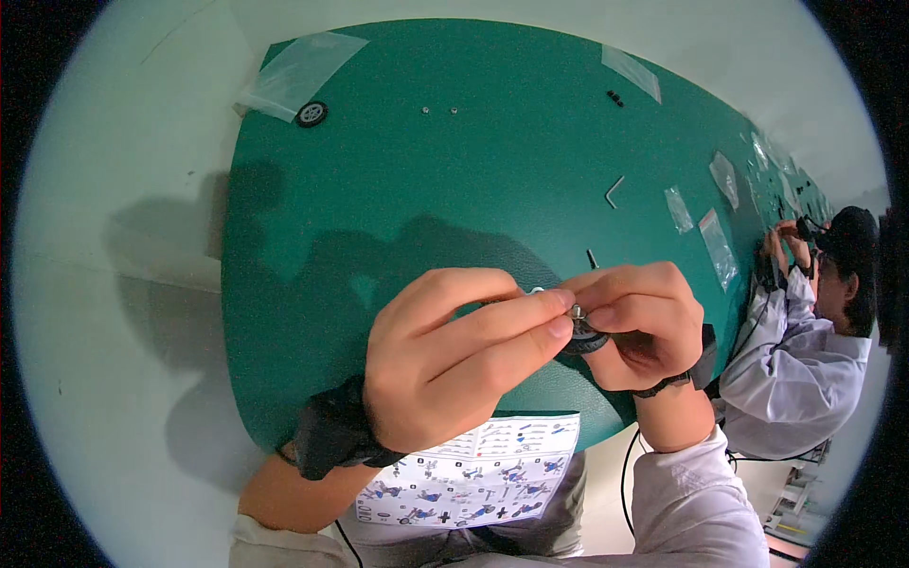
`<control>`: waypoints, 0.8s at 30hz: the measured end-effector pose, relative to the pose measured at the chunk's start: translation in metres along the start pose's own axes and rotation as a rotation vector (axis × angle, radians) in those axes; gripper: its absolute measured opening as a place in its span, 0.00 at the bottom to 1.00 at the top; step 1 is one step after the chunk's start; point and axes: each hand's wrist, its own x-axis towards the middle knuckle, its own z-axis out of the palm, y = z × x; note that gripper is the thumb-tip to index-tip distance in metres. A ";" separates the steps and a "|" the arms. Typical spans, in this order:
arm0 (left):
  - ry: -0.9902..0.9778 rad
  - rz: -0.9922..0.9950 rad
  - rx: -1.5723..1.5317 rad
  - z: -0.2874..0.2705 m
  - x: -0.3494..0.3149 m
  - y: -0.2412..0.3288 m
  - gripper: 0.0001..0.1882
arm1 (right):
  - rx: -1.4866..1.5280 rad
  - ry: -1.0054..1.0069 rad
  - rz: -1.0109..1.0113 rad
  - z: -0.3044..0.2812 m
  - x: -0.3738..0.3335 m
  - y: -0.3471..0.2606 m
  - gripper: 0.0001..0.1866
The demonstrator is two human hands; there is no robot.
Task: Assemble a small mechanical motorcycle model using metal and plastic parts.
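Note:
Close together over the near right part of the green table (379, 180), my two hands meet at a small black-tyred wheel (585, 343). A small shiny metal fastener (577, 311) shows above the wheel's hub. My left hand (454, 355) is closed, its thumb and forefinger pinching at the fastener. From the other side, my right hand (649, 317) closes its fingers round the wheel, hiding part of it. Just beyond the right fingers a thin dark rod (592, 257) sticks out; its lower end is hidden.
A printed instruction sheet (473, 478) lies at the near edge. Farther off are another wheel (311, 115), two small nuts (439, 111), black pieces (615, 98), a hex key (614, 193) and clear bags (718, 248). A co-worker (805, 360) sits at the right.

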 end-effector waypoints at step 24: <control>0.011 -0.166 -0.073 0.001 -0.002 -0.017 0.22 | 0.097 -0.093 0.072 -0.005 0.013 0.014 0.11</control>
